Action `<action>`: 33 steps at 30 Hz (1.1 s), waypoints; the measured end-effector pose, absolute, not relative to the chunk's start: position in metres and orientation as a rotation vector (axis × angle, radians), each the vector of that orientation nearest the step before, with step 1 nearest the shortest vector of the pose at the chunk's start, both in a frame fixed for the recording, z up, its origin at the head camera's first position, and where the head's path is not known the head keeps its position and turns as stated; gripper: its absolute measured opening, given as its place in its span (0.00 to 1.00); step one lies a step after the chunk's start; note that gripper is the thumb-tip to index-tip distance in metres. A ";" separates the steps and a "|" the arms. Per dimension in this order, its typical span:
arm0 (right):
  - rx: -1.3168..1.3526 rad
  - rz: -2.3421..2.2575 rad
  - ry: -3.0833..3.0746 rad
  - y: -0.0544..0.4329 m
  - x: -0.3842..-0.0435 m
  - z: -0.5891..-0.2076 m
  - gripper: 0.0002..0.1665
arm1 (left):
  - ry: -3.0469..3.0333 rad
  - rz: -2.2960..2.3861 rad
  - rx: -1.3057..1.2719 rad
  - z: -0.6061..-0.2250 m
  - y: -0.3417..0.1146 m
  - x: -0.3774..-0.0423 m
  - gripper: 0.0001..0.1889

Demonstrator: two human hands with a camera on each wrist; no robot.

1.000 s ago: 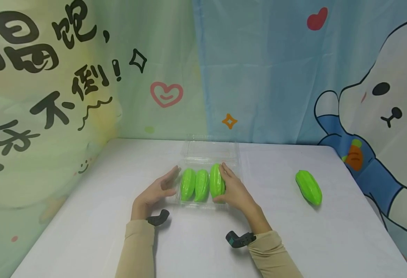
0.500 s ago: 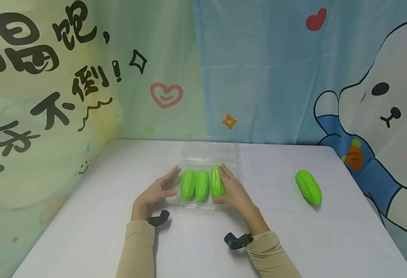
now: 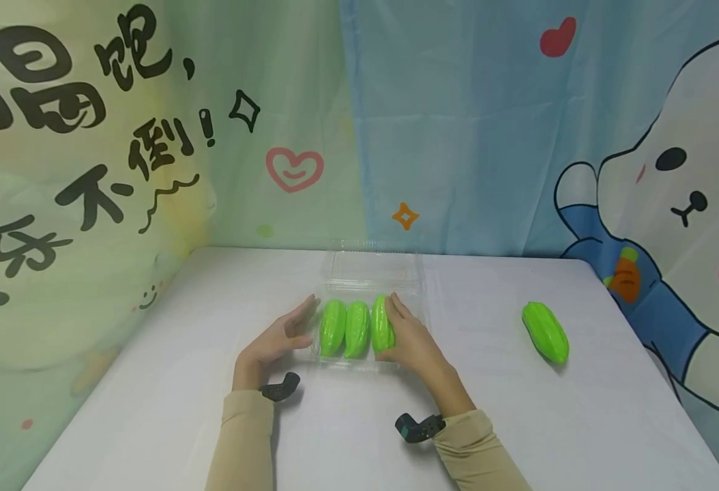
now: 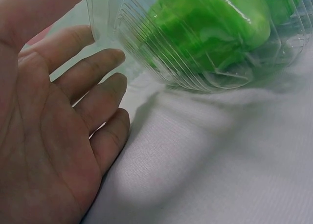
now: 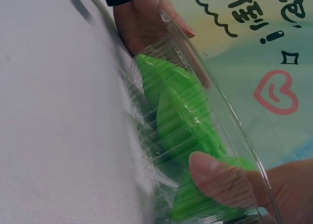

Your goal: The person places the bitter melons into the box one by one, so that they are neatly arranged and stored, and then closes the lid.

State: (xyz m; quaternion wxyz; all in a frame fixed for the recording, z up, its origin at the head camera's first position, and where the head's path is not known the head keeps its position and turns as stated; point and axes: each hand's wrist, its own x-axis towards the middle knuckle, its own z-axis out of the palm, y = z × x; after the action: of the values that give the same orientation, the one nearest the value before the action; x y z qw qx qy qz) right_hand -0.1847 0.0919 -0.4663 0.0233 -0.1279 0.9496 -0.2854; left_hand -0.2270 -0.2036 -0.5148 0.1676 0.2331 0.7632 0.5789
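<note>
A clear plastic clamshell box lies with its lid folded back. Inside stand glossy green ridged fruits, shaped like star fruit: a left one, a middle one and a right one. My right hand grips the right star fruit, its thumb against the near end and its fingers at the far end. At the box's left wall is my left hand, fingers loosely spread and palm toward the box; the left wrist view shows nothing in its grasp.
Another green star fruit lies on the white tabletop to the right, apart from the box. A printed curtain hangs behind the table. Each wrist wears a small black device.
My right hand has shifted slightly left with the right star fruit, narrowing the gap to the middle one. My left hand stays at the box's left side.
</note>
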 end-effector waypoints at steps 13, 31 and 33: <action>-0.383 -0.830 2.939 0.091 -0.184 -0.465 0.68 | 2.154 1.665 0.709 -0.516 -0.204 -0.228 0.44; -0.383 -0.765 2.929 0.090 -0.183 -0.465 0.65 | 2.168 1.642 0.712 -0.515 -0.203 -0.228 0.45; -0.378 -0.762 2.929 0.090 -0.183 -0.466 0.64 | 2.166 1.644 0.708 -0.515 -0.203 -0.228 0.45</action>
State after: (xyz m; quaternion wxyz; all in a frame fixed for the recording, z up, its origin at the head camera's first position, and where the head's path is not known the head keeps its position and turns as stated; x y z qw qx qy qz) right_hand -0.1826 0.0905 -0.4656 0.0459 -0.1238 0.9593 -0.2495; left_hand -0.2279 -0.2030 -0.5151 0.1654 0.2484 0.7603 0.5770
